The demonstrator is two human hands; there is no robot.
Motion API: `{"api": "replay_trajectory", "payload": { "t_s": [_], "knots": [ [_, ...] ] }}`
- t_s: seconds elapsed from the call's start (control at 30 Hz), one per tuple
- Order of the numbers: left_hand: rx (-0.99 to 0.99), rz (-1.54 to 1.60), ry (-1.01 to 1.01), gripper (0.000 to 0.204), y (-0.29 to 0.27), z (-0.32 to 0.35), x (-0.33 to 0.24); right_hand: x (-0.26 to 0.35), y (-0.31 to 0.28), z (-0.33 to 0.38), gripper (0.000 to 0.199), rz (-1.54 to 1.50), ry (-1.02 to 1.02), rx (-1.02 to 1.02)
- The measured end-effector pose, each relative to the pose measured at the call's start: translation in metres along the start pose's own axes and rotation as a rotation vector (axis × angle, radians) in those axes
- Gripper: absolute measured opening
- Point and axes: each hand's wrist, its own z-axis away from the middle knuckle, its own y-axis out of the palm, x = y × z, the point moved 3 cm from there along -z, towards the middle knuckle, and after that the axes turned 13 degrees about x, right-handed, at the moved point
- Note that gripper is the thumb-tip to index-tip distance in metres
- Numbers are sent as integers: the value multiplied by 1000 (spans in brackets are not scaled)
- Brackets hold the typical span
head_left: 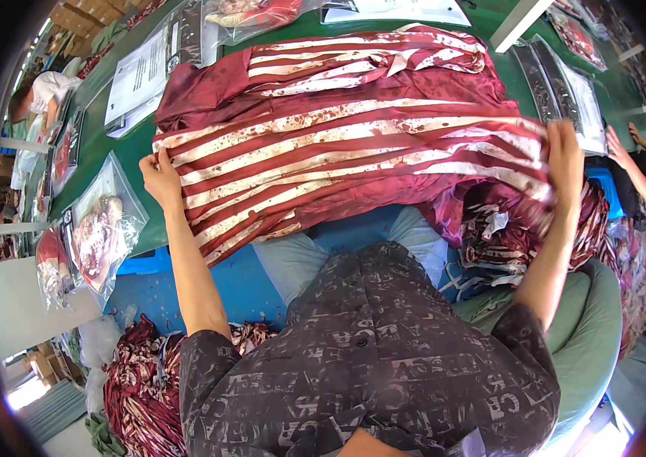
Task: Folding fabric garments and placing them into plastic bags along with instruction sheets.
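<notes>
A satiny dark-red and white striped cloth [353,156], spattered with dark red blotches, is stretched between my two hands at the near edge of the green table. Its exact kind of garment does not show. My left hand [161,179] pinches the left end by the upper corner. At the opposite end, my right hand [564,164] grips the cloth's edge; the fabric beneath it is smeared by motion. Beyond lies more of the same fabric [209,87], folded and rumpled, and the near part drapes over the table edge above my lap.
Clear bags with red-and-white items [102,236] lie at the left edge. Papers [140,80] and flat packets [548,72] rest farther back, near a white post [519,24]. Piles of striped cloth [140,381] flank my seat. Another person's hand [618,148] is at the right.
</notes>
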Motion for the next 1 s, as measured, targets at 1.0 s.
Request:
{"api": "replay_trajectory", "payload": {
  "t_s": [1.0],
  "knots": [
    [204,-500,644,32,78,14,-111,-150,46,-148,51,190,252,103]
  ]
}}
